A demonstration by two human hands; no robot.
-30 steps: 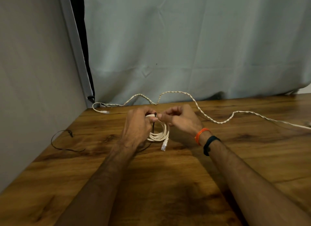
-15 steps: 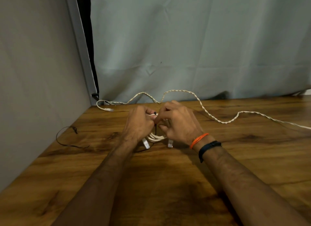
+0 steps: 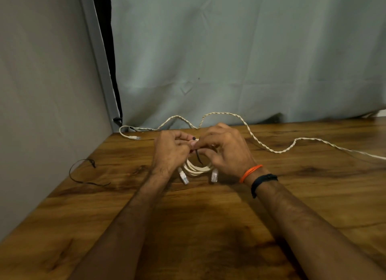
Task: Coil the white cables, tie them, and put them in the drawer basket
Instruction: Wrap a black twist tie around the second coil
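Two plug ends now hang below the coiled white cable [image 3: 196, 168]; a second ago only one showed, and the hands sat further apart. Judgement: the coil is complete and tying is under way. Left hand [image 3: 170, 151] and right hand [image 3: 226, 149] are pressed close together above the wooden table [image 3: 208, 227], fingers curled, both pinching a black tie [image 3: 198, 155] at the coil's top. A second, twisted white cable [image 3: 259, 143] lies uncoiled behind. No drawer basket in view.
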